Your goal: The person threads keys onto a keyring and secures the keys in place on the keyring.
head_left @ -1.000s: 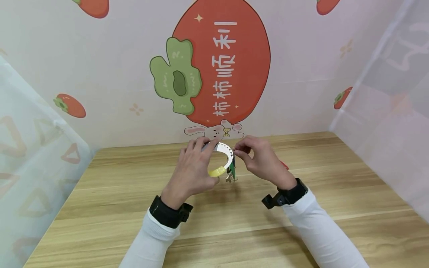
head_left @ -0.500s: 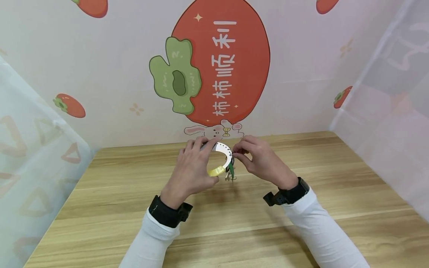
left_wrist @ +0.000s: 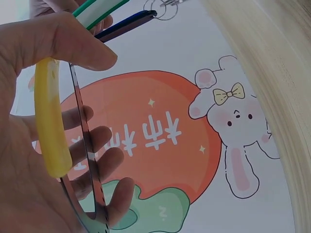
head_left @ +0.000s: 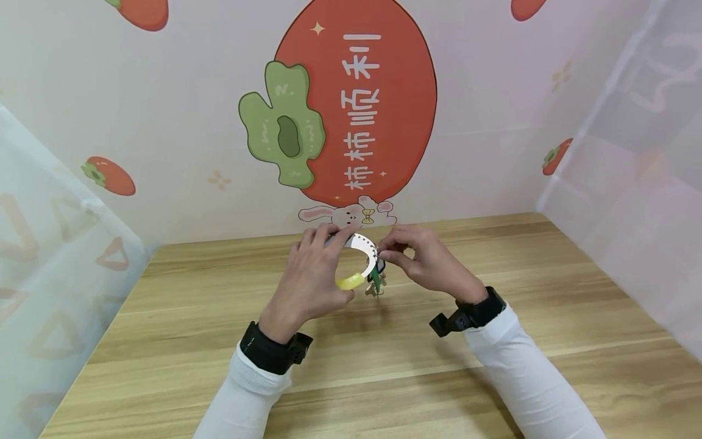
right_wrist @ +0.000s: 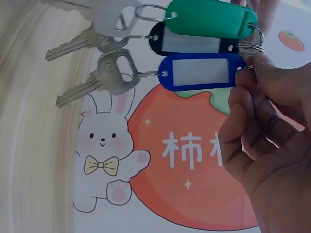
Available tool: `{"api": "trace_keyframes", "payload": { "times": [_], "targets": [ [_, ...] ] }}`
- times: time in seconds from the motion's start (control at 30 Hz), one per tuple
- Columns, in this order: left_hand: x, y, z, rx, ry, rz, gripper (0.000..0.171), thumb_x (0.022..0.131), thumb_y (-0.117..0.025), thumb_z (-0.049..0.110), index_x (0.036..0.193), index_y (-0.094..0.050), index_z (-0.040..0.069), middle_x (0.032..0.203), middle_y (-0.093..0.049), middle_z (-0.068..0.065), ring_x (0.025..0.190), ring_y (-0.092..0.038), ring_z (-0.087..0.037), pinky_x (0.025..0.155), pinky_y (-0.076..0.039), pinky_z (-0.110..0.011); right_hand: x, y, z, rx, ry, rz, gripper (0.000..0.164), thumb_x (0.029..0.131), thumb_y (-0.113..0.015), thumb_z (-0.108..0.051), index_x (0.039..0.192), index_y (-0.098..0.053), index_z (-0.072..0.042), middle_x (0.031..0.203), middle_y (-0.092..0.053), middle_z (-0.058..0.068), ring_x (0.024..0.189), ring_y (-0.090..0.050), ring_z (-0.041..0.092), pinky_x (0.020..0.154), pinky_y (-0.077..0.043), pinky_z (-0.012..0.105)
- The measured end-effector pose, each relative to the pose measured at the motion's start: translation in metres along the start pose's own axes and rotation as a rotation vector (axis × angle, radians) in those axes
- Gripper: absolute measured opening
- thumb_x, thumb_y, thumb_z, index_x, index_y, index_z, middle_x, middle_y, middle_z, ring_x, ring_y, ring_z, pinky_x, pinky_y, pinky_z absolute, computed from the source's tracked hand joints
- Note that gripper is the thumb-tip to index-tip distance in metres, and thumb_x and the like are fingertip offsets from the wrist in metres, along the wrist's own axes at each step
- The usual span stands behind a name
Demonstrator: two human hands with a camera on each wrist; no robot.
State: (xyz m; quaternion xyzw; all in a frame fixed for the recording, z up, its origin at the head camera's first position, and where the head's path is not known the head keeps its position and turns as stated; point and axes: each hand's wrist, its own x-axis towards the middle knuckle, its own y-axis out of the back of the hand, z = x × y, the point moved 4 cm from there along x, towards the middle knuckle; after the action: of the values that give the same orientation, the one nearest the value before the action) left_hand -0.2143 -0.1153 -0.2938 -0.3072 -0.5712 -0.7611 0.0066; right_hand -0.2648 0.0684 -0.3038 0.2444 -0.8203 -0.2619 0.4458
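Note:
My left hand [head_left: 309, 274] grips a large flat metal key ring [head_left: 368, 249] with a row of small holes and a yellow handle [left_wrist: 52, 121], held upright above the table. At its right side, my right hand [head_left: 425, 259] pinches the small wire ring at the end of a blue key tag [right_wrist: 167, 75]. A green key tag [right_wrist: 211, 19] and a black key tag [right_wrist: 158, 39] hang beside it in the right wrist view. Metal keys [right_wrist: 114, 75] dangle from the tags. My fingertips hide the exact joint between the blue tag's ring and the large ring.
Below the hands spreads a wood-grain table [head_left: 384, 378]. A white backdrop [head_left: 192, 122] with a printed persimmon and rabbit stands at its far edge, and pale curtains [head_left: 55, 274] flank the sides.
My right hand has shifted slightly left and down, closer to the large ring. A red item behind my right wrist has gone out of sight. Left-hand grip looks the same.

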Motion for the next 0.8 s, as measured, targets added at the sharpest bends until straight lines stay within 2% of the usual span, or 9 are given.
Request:
{"api": "trace_keyframes", "payload": {
  "times": [0.2,0.33,0.57,0.8],
  "targets": [
    [0.0,0.0,0.001,0.024,-0.025,-0.004,0.093,0.054,-0.077,0.031,0.138,-0.038,0.02,0.126,-0.043,-0.006,0.114,-0.039,-0.028,0.085,-0.035,-0.051,0.0,-0.001,-0.002,-0.008,-0.091,-0.007,0.005,0.086,-0.061,-0.019,0.09,-0.064,-0.018,0.079,-0.056,-0.005,0.068,-0.05,0.008,0.061,-0.043,0.027],
    [0.0,0.0,0.002,0.032,-0.034,-0.002,0.092,0.055,-0.077,0.03,0.138,-0.039,0.019,0.127,-0.043,-0.006,0.114,-0.039,-0.028,0.085,-0.035,-0.051,0.001,-0.002,-0.006,-0.001,-0.153,-0.002,0.004,0.084,-0.062,-0.012,0.087,-0.064,-0.013,0.077,-0.055,-0.004,0.066,-0.05,0.012,0.06,-0.043,0.029],
    [0.001,0.0,0.002,0.026,-0.026,0.01,0.091,0.054,-0.076,0.031,0.137,-0.04,0.019,0.126,-0.044,-0.006,0.112,-0.039,-0.027,0.084,-0.035,-0.05,0.004,0.001,-0.02,0.104,-0.226,-0.037,0.007,0.085,-0.059,-0.004,0.09,-0.063,-0.006,0.082,-0.057,0.005,0.071,-0.053,0.018,0.063,-0.045,0.032],
    [0.0,0.001,0.001,0.023,-0.015,0.01,0.091,0.054,-0.077,0.031,0.137,-0.04,0.02,0.126,-0.044,-0.007,0.114,-0.039,-0.028,0.085,-0.035,-0.052,0.0,-0.004,0.0,0.146,-0.261,-0.039,0.006,0.087,-0.06,-0.015,0.09,-0.064,-0.016,0.086,-0.059,0.001,0.074,-0.053,0.016,0.065,-0.046,0.035]
  ]
}}
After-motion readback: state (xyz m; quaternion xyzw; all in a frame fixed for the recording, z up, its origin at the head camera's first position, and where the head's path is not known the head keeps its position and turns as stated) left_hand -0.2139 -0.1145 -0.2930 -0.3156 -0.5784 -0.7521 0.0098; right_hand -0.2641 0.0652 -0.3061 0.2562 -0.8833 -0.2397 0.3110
